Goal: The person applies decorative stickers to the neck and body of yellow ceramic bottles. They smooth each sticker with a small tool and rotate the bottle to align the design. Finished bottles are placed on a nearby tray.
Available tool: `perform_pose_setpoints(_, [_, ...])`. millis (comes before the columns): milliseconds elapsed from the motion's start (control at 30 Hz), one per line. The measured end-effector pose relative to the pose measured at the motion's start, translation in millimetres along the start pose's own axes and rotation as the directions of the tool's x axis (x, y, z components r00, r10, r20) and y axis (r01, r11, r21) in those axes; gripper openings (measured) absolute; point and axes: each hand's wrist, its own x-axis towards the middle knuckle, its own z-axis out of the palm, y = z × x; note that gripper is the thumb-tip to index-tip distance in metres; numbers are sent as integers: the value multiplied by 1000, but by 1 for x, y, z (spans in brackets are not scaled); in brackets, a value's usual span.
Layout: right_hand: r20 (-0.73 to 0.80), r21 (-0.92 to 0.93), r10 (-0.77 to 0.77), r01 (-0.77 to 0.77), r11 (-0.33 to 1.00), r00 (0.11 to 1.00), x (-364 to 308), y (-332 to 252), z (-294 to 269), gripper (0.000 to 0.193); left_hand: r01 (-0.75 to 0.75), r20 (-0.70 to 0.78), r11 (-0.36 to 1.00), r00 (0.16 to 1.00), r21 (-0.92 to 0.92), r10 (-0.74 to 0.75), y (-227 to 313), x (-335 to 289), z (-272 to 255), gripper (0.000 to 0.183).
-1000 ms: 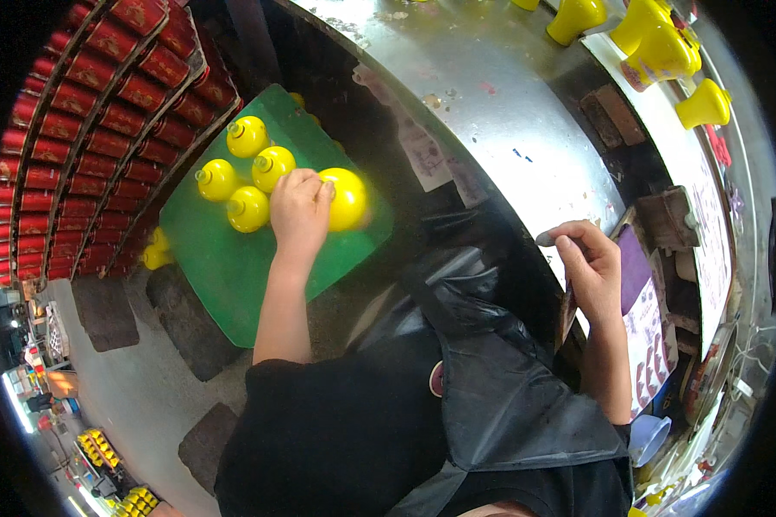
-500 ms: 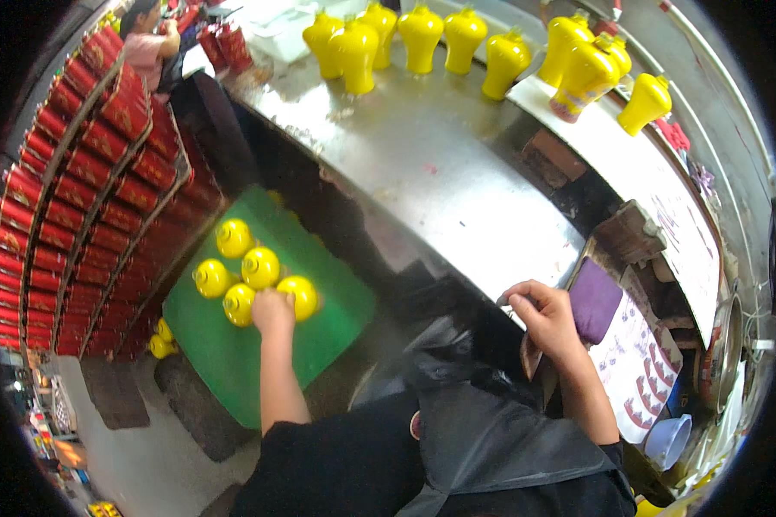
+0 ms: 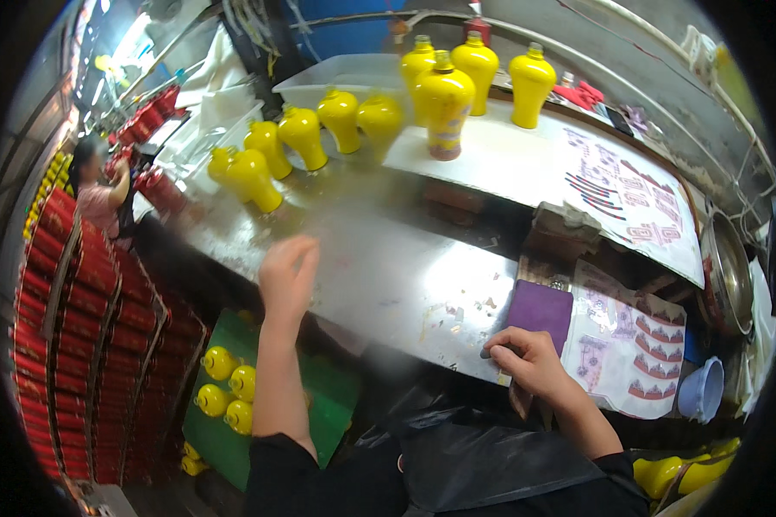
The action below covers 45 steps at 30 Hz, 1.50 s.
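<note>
My left hand point(image 3: 289, 271) is over the near left edge of the metal table point(image 3: 379, 267). Its fingers look curled but are smeared by motion, and no bottle shows in it. My right hand point(image 3: 530, 362) is at the table's right corner, beside a purple pad point(image 3: 539, 314). Its thumb and forefinger pinch a small dark thing whose kind I cannot make out. Below my left forearm, several yellow bottles point(image 3: 220, 362) lie on a green board point(image 3: 323, 414); the arm hides part of it. More yellow bottles point(image 3: 302, 138) stand at the table's far left.
Yellow bottles point(image 3: 533, 86) stand on a white board point(image 3: 664, 233) at the back, one with a printed pattern point(image 3: 447, 112). Printed sheets point(image 3: 629, 345) lie right of the pad, near a light blue basin point(image 3: 701, 389). Red boxes point(image 3: 86, 345) are stacked left. A person point(image 3: 103, 194) works far left.
My left hand has left the bottles on the green board and risen over the metal table. The view has shifted toward the table's back. My right hand keeps its pinch near the table corner.
</note>
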Motion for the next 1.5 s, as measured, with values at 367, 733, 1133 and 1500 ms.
perform_pose_setpoints(367, [-246, 29, 213, -213, 977, 945, -18, 28, -60, 13, 104, 13, 983, 995, -150, -104, -13, 250, 199, 57])
perform_pose_setpoints(733, [-259, 69, 194, -182, 981, 946, -4, 35, -61, 13, 143, 24, 989, 989, 26, -144, -50, 274, 226, 36])
perform_pose_setpoints(1133, [-278, 32, 48, -40, 999, 959, -20, 33, -53, 17, -59, 67, 998, 996, -18, 61, 50, 159, 53, 28])
perform_pose_setpoints(1500, [-314, -23, -21, 15, 1000, 949, -35, 4, -81, 71, 164, 524, 749, 807, -642, 273, 245, 82, 95, 20])
